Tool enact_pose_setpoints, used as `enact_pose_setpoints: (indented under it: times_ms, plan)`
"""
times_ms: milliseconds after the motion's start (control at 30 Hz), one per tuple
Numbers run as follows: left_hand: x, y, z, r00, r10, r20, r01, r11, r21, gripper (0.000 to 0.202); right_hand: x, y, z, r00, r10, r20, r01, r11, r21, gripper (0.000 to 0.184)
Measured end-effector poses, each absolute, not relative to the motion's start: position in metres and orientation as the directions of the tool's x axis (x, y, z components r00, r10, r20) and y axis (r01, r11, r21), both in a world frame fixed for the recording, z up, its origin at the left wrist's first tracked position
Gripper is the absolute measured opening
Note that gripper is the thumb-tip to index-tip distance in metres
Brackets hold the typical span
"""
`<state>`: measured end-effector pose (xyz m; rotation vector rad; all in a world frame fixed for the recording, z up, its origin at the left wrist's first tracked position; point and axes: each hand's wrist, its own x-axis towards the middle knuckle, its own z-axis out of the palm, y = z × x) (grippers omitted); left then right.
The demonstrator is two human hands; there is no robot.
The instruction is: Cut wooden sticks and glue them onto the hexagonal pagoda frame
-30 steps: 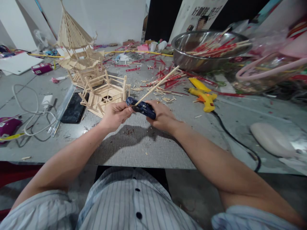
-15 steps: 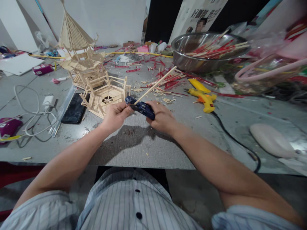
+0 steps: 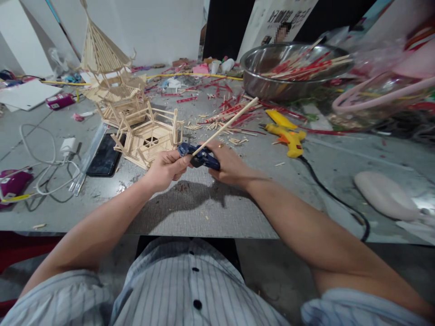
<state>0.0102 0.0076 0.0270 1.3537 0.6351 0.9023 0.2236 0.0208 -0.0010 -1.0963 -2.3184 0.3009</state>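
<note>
The left hand [image 3: 166,170] has its grip pinching the low end of a long wooden stick [image 3: 231,124] between thumb and fingers. The right hand [image 3: 231,165] has its grip wrapped around a dark blue tool [image 3: 208,158]. The stick slants up across the tool, above the gray surface [image 3: 244,217], near the little wooden frame [image 3: 166,141]. It looks like the stick is being cut or trimmed. To do that well, pinch firmly so the stick can't wobble, line up the spot first, and squeeze slowly. Fingertips should stay away from the tool's mouth, which I can't see clearly.
</note>
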Motion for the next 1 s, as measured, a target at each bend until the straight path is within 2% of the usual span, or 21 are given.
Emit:
enact_pose_setpoints:
  times_ms: [300,733,1000]
  plan:
    - [0.0069,0.0118,0.0320,0.589,0.801,0.109,-0.149,-0.025,0.989,0.049,0.2197,0.0181,-0.0020,-0.446,0.811,0.378,0.690,0.581,-0.431,0.066]
    - [0.0024,0.0155,0.0300,0.594,0.802,0.060,-0.079,-0.016,0.997,0.045,0.2207,0.0183,-0.0018,-0.456,0.815,0.357,0.721,0.574,-0.388,0.055]
    - [0.0015,0.0156,0.0290,0.604,0.795,0.066,-0.083,-0.019,0.996,0.048,0.2200,0.0190,-0.0042,-0.446,0.814,0.372,0.713,0.575,-0.402,0.052]
